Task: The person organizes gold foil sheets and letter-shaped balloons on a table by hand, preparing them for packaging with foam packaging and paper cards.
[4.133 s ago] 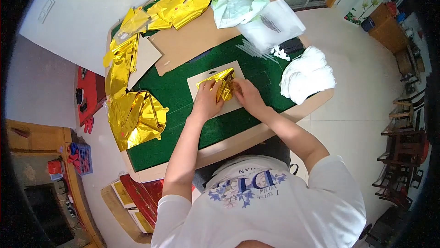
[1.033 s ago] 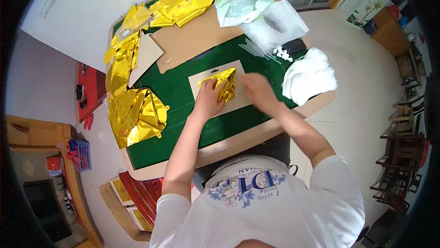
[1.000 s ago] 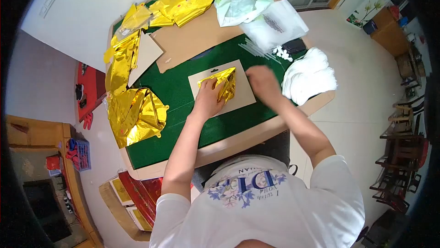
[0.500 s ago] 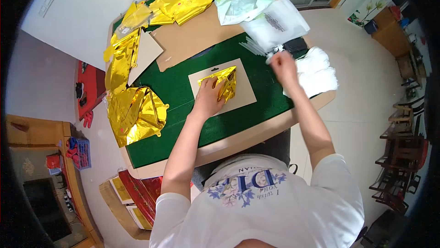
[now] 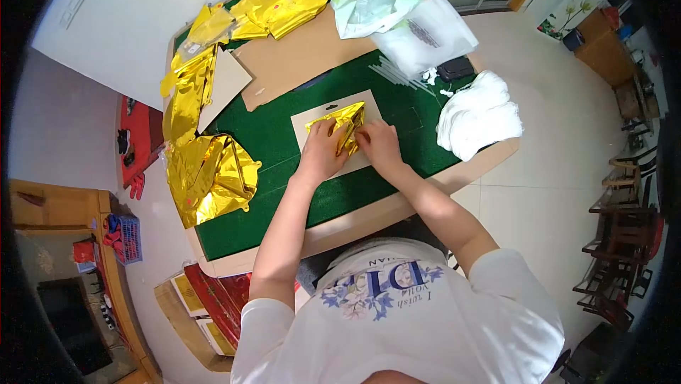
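A folded gold foil piece (image 5: pixel 347 116) lies on a beige card (image 5: pixel 305 121) with a slot at its top edge, on the green table mat (image 5: pixel 277 199). My left hand (image 5: pixel 323 151) presses on the foil's left side, fingers bent over it. At the foil's right edge is my right hand (image 5: pixel 379 144), its fingers drawn together; whether anything small is between them is too small to tell.
More gold foil pieces (image 5: pixel 213 178) lie along the table's left and far edges, near brown cardboard (image 5: pixel 305 50). Plastic bags (image 5: pixel 376 1), thin white sticks (image 5: pixel 399 74), a black case (image 5: pixel 455 68) and a white cloth bundle (image 5: pixel 479 118) are at the far right.
My right hand has moved left and nearer, from beside the sticks and black case to the foil's right edge. The white bundle is now fully uncovered. My left hand has stayed in place.
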The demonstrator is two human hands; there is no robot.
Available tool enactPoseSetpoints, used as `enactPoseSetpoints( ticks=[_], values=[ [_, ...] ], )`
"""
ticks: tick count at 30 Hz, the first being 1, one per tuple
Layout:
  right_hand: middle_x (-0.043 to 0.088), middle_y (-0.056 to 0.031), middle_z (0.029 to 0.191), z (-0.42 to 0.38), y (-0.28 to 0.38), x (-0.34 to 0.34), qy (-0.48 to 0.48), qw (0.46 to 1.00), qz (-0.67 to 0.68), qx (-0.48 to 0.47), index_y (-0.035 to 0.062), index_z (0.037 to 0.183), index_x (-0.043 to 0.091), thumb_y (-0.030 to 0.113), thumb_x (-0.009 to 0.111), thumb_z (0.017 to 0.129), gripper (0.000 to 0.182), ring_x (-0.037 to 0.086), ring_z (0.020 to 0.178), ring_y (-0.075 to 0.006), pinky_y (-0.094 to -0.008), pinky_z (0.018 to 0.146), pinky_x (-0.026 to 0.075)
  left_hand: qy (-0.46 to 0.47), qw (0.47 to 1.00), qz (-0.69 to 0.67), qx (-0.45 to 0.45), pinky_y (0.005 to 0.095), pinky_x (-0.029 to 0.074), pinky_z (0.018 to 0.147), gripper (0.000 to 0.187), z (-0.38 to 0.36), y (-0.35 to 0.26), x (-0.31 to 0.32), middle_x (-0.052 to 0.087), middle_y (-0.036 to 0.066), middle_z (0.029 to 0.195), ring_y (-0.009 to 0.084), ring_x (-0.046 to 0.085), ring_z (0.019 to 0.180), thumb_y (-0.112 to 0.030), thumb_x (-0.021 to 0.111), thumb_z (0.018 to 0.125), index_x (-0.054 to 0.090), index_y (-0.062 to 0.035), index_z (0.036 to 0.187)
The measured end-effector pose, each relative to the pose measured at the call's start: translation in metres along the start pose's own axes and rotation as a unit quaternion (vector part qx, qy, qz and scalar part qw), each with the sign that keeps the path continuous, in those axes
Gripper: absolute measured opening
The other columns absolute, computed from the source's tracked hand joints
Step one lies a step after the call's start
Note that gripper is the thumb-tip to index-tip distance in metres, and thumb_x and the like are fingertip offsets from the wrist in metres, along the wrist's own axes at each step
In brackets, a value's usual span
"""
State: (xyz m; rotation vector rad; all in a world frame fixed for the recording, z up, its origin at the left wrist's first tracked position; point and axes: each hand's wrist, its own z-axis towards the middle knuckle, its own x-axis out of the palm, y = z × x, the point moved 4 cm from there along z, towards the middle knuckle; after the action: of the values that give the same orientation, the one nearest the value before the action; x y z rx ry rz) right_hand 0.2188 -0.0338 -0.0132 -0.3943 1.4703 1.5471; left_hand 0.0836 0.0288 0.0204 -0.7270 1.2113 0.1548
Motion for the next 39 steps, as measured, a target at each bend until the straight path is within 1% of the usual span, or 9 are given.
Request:
enactPoseSetpoints(
  ticks=[6,8,11,14,17,27,33,35,39],
  values=[
    [0.060,-0.0123,0.089,-0.007,-0.002,0.000,-0.021,0.989,0.143,0.003,0.0041,0.093,0.062,0.008,0.062,0.082,0.011,0.057,0.089,-0.0321,-0.0439,0.077,0.044,-0.006,1.000,-0.006,-0.006,0.0436,0.041,0.102,0.048,0.000,0.000,0.001,0.047,0.019,0.128,0.0382,0.043,0.122,-0.016,0.069,0.075,0.056,-0.0023,0.119],
    [0.060,-0.0130,0.090,-0.009,0.002,-0.005,-0.024,0.990,0.102,-0.099,0.0024,0.098,0.061,0.006,0.062,0.082,0.016,0.059,0.087,-0.0324,-0.0399,0.075,0.048,-0.005,1.000,0.006,-0.002,0.0439,0.041,0.102,0.048,0.000,0.001,0.002,0.047,0.019,0.128,0.0385,0.043,0.122,-0.017,0.068,0.075,0.055,-0.0027,0.119],
    [0.059,-0.0129,0.090,-0.011,0.005,-0.009,-0.039,0.980,0.123,-0.151,0.0023,0.100,0.061,0.007,0.062,0.084,0.017,0.059,0.084,-0.0310,-0.0399,0.074,0.048,-0.009,1.000,0.010,0.005,0.0442,0.041,0.102,0.048,-0.001,0.003,0.004,0.047,0.019,0.128,0.0385,0.043,0.122,-0.018,0.068,0.075,0.055,-0.0030,0.120],
    [0.059,-0.0139,0.091,-0.004,0.003,-0.011,0.026,0.992,0.117,-0.039,0.0028,0.092,0.057,0.013,0.066,0.082,0.017,0.056,0.090,-0.0338,-0.0431,0.076,0.046,-0.009,1.000,0.006,-0.001,0.0443,0.040,0.102,0.049,-0.001,0.003,0.005,0.047,0.020,0.128,0.0384,0.042,0.123,-0.018,0.068,0.075,0.055,-0.0031,0.120],
    [0.058,-0.0138,0.091,0.003,0.006,-0.013,0.002,0.993,0.110,0.029,0.0033,0.090,0.053,0.017,0.070,0.080,0.024,0.055,0.089,-0.0339,-0.0435,0.075,0.045,-0.009,1.000,-0.002,-0.001,0.0445,0.040,0.102,0.049,-0.001,0.002,0.003,0.047,0.020,0.128,0.0384,0.042,0.123,-0.018,0.068,0.075,0.055,-0.0031,0.119],
    [0.056,-0.0126,0.088,0.007,0.004,0.001,-0.017,0.997,0.075,0.020,0.0051,0.088,0.053,0.010,0.067,0.079,0.017,0.055,0.089,-0.0341,-0.0456,0.078,0.042,0.002,1.000,0.009,-0.008,0.0447,0.040,0.103,0.049,0.001,0.000,0.001,0.047,0.019,0.128,0.0388,0.042,0.123,-0.017,0.068,0.075,0.055,-0.0038,0.120],
    [0.057,-0.0140,0.095,-0.008,0.003,0.004,-0.030,0.995,0.005,-0.094,0.0019,0.088,0.058,0.006,0.064,0.080,0.011,0.056,0.091,-0.0315,-0.0433,0.078,0.045,-0.004,1.000,0.007,-0.007,0.0438,0.040,0.103,0.049,0.000,0.002,0.003,0.047,0.019,0.127,0.0382,0.043,0.122,-0.017,0.068,0.075,0.055,-0.0046,0.121],
    [0.057,-0.0145,0.093,-0.013,0.002,-0.002,-0.075,0.984,0.085,-0.134,0.0018,0.095,0.059,0.004,0.063,0.080,0.016,0.057,0.087,-0.0323,-0.0403,0.077,0.046,-0.006,1.000,0.009,-0.005,0.0434,0.040,0.102,0.048,-0.001,0.001,0.003,0.048,0.019,0.127,0.0381,0.043,0.122,-0.017,0.068,0.076,0.056,-0.0043,0.120],
    [0.057,-0.0143,0.096,-0.017,-0.003,-0.020,-0.036,0.985,0.170,-0.019,0.0012,0.097,0.060,0.002,0.062,0.079,0.018,0.056,0.092,-0.0323,-0.0396,0.079,0.047,-0.013,1.000,0.011,-0.003,0.0433,0.040,0.102,0.048,-0.001,0.002,0.004,0.048,0.019,0.127,0.0382,0.042,0.123,-0.018,0.069,0.076,0.056,-0.0035,0.119]
  ],
)
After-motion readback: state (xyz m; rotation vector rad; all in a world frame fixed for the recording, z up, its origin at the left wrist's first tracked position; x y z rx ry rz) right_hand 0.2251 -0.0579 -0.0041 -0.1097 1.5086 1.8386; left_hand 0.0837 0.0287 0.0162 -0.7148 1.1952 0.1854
